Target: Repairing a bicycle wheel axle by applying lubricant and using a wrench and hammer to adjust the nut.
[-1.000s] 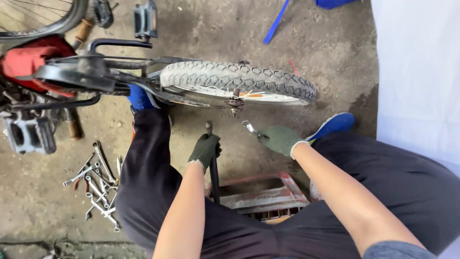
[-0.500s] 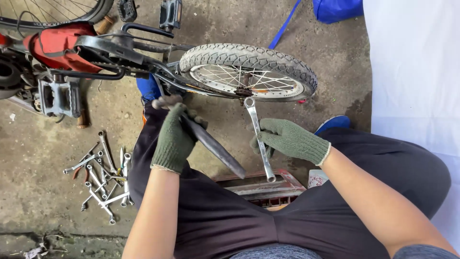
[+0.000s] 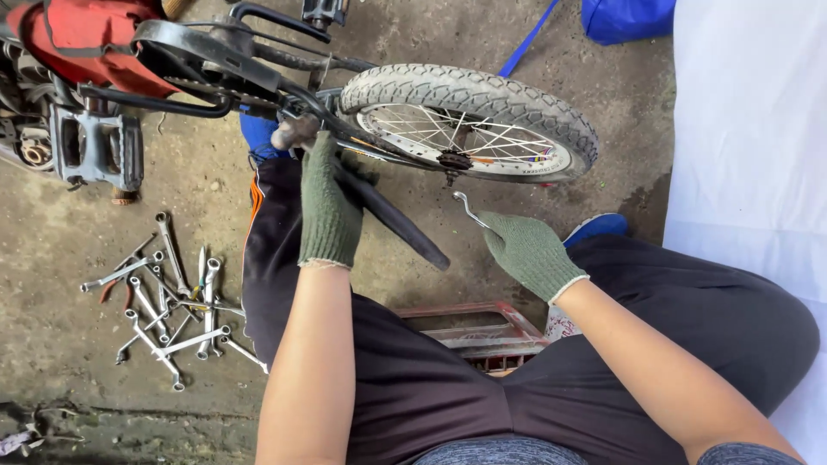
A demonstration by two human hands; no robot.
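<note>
Seated on a low reddish crate (image 3: 482, 331), knees spread, dark trousers (image 3: 413, 379) filling the near frame. Both hands in green knit gloves.

Left hand (image 3: 329, 202) wrapped firmly round a hammer: dark handle (image 3: 396, 226) slanting down to the right out of the fist, head (image 3: 295, 133) just above the fingers, touching or just beside the bicycle frame (image 3: 215, 56) near the chain stay; exact contact not clear.

Right hand (image 3: 527, 251) closed on a thin metal wrench (image 3: 468, 207); only the hooked upper end visible, pointing up-left toward the wheel hub (image 3: 451, 160), just below it and not touching. The two hands near each other, hammer handle between them.

Small spoked rear wheel (image 3: 469, 120) with knobbly tyre lying on its side just beyond both hands.

Left on the concrete floor (image 3: 198, 181): scattered pile of spanners (image 3: 168, 301), well apart from the hands. Further: grey pedal (image 3: 95, 148), red frame part (image 3: 86, 39). Far right: blue shoe (image 3: 599, 227), white sheet (image 3: 749, 155), blue bag (image 3: 627, 17).
</note>
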